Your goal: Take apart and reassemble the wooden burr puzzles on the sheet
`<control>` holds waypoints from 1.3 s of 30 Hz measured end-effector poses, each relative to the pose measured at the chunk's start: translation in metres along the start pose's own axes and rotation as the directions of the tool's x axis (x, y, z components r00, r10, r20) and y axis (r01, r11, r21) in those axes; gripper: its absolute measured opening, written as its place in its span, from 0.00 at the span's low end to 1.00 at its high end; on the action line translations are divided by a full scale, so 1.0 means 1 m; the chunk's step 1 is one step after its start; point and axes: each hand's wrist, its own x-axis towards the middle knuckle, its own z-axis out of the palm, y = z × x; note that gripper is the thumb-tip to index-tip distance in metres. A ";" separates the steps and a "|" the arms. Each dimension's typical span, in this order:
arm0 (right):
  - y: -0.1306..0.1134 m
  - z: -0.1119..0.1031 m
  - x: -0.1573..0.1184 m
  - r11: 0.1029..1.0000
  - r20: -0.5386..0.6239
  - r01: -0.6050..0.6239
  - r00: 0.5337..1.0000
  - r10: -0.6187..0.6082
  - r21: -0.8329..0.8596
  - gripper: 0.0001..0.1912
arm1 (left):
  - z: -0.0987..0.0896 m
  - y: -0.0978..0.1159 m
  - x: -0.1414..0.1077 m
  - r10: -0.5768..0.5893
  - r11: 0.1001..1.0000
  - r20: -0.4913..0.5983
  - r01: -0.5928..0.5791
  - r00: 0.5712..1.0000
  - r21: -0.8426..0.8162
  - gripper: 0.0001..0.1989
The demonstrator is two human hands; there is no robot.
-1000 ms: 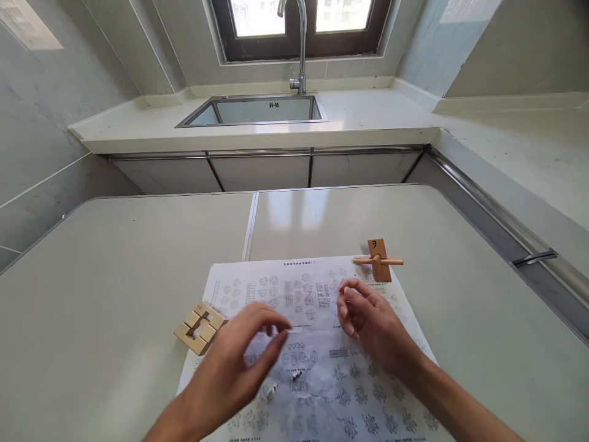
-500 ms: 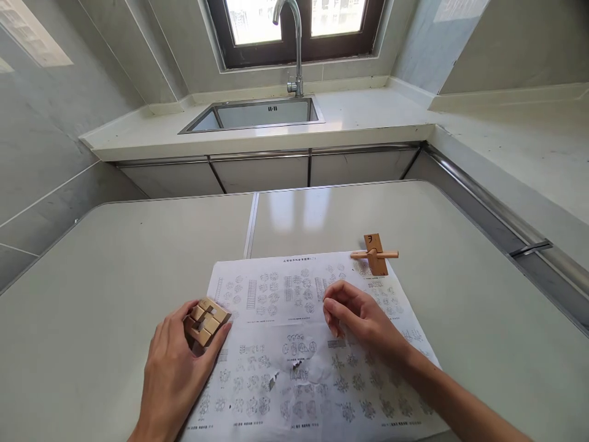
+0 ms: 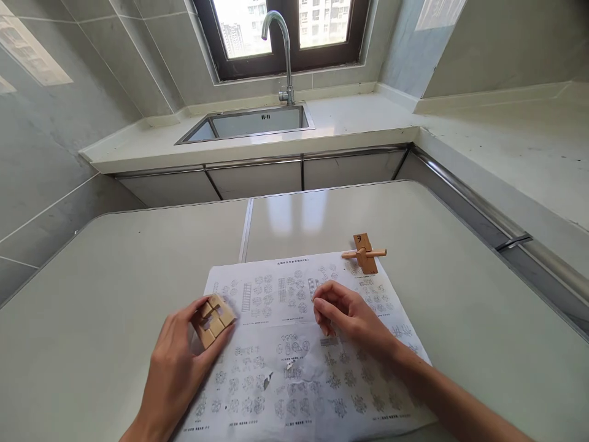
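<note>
My left hand [image 3: 177, 353] grips a wooden interlocking block puzzle [image 3: 215, 320], thumb on its near side and fingers around its left and far sides. The puzzle is tilted over the left edge of a printed sheet [image 3: 271, 301], with gaps among its light wooden pieces. Over the right half of that sheet, my right hand [image 3: 340, 310] is loosely curled, thumb tip close to the index finger, and nothing shows in it. At the sheet's far right corner lies a wooden piece made of a flat slat and a round rod [image 3: 365, 253], crossing each other.
The sheet, torn in places and covered in small diagrams, lies on a pale table [image 3: 115, 288] with a seam strip [image 3: 246, 230]. Beyond stands a counter [image 3: 350, 116] with a sink [image 3: 257, 123], a tap [image 3: 286, 67] and a window [image 3: 322, 21].
The puzzle has turned slightly in my left hand and sits a little further right in view. My right hand keeps its curled pose over the sheet. The camera view has shifted slightly.
</note>
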 end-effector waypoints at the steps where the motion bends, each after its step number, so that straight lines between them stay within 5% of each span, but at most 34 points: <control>1: 0.000 0.000 0.000 1.000 -0.002 0.002 1.000 -0.002 -0.002 0.16 | 0.002 0.005 0.003 0.060 0.998 0.016 -0.059 0.998 -0.033 0.30; 7: -0.001 0.002 -0.002 0.996 -0.086 0.050 0.995 -0.056 -0.070 0.15 | 0.027 0.049 0.032 0.388 0.891 0.218 -0.304 0.895 -0.338 0.29; 11: -0.001 0.001 -0.002 0.959 -0.188 0.109 0.969 -0.161 -0.262 0.12 | 0.053 0.074 0.046 0.518 0.815 0.253 -0.381 0.817 -0.436 0.35; 14: -0.002 -0.003 -0.001 0.867 -0.200 0.137 0.945 -0.260 -0.480 0.09 | 0.070 0.080 0.048 0.558 0.785 0.231 -0.417 0.797 -0.457 0.37; 18: 0.000 -0.012 0.001 0.656 -0.048 0.251 0.915 -0.401 -0.712 0.02 | 0.076 0.077 0.047 0.550 0.786 0.228 -0.405 0.803 -0.467 0.42; 22: 0.003 -0.018 0.001 0.517 0.113 0.326 0.909 -0.401 -0.791 0.25 | 0.066 0.068 0.047 0.472 0.842 0.250 -0.348 0.846 -0.412 0.51; 26: 0.006 -0.019 -0.001 0.468 0.179 0.318 0.931 -0.318 -0.824 0.41 | 0.056 0.058 0.049 0.415 0.863 0.292 -0.271 0.862 -0.426 0.39; 32: -0.004 -0.022 -0.001 0.619 0.119 0.249 0.963 -0.243 -0.745 0.33 | 0.043 0.053 0.051 0.305 0.784 0.410 0.018 0.859 -0.620 0.33; 39: -0.015 -0.012 -0.005 0.863 0.025 0.225 0.970 -0.240 -0.452 0.30 | 0.040 0.061 0.045 0.291 0.700 0.377 0.073 0.879 -0.710 0.33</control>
